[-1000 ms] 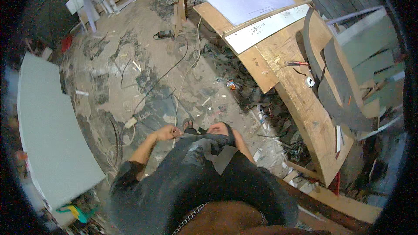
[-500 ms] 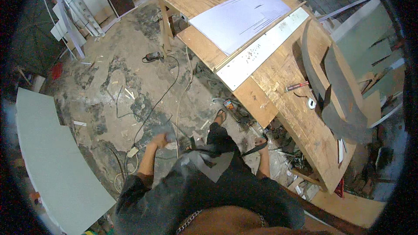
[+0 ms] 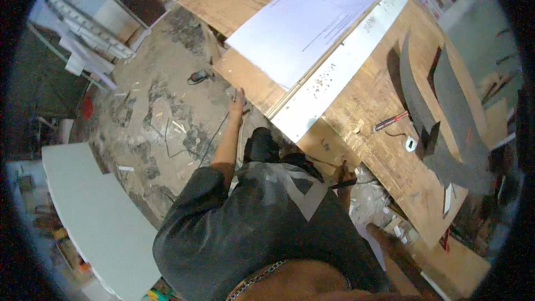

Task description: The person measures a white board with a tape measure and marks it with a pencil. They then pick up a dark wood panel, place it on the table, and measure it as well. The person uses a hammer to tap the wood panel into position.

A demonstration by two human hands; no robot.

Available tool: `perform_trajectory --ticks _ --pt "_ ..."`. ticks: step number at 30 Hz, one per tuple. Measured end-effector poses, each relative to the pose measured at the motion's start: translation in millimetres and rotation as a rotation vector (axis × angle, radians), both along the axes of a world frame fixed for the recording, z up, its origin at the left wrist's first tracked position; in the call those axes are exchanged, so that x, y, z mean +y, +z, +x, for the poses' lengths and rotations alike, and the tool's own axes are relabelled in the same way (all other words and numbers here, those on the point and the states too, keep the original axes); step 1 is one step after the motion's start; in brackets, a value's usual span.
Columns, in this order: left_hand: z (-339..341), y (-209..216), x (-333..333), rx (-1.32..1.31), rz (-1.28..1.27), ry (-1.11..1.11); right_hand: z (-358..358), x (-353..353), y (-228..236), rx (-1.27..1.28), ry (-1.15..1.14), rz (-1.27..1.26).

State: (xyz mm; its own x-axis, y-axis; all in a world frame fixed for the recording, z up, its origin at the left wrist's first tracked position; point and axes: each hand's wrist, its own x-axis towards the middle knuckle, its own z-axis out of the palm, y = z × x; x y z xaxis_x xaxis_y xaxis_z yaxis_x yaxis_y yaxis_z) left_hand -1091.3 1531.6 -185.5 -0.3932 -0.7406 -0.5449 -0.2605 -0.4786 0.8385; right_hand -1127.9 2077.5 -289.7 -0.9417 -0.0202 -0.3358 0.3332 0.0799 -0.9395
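My left hand (image 3: pixel 238 101) is held out beside the left edge of the wooden work table (image 3: pixel 239 69). Its fingers look stretched and partly apart, and I see nothing in them. Lower down, my right hand (image 3: pixel 346 174) is close to the table's near edge, closed around a dark, narrow, flat thing (image 3: pixel 343 184) whose kind I cannot make out. A large white sheet (image 3: pixel 304 28) lies on the table, with a long thin wooden strip (image 3: pixel 334 47) along its side and a white spotted board (image 3: pixel 340 67) next to that.
Curved dark-grey pieces (image 3: pixel 418 100), a red-handled tool (image 3: pixel 391 121) and a white tape measure (image 3: pixel 411 144) lie on the table's right part. A corded black power tool (image 3: pixel 199 76) rests on the littered floor. At left stands a pale curved panel (image 3: pixel 97 206).
I have come nearer to the table. My left hand has moved up and right, from over the floor to the table's edge. The dark thing stays in my right hand.
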Motion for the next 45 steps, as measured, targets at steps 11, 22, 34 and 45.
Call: perform_trajectory --ticks 11,22,34,45 --pt "-66.5 -60.4 -17.6 0.398 0.178 0.216 4.1 -71.8 158.5 -0.162 -0.421 -0.039" --pt "-40.5 -151.3 -12.0 0.380 0.766 -0.176 -7.9 -126.9 356.5 -0.044 -0.219 0.378" --pt "-111.2 176.9 66.4 0.413 -0.280 -0.590 -47.8 -156.3 403.1 0.173 0.386 -0.052" --pt "-138.8 278.4 174.7 0.779 -0.232 -1.232 -288.8 -3.9 109.9 0.212 -0.018 0.819"
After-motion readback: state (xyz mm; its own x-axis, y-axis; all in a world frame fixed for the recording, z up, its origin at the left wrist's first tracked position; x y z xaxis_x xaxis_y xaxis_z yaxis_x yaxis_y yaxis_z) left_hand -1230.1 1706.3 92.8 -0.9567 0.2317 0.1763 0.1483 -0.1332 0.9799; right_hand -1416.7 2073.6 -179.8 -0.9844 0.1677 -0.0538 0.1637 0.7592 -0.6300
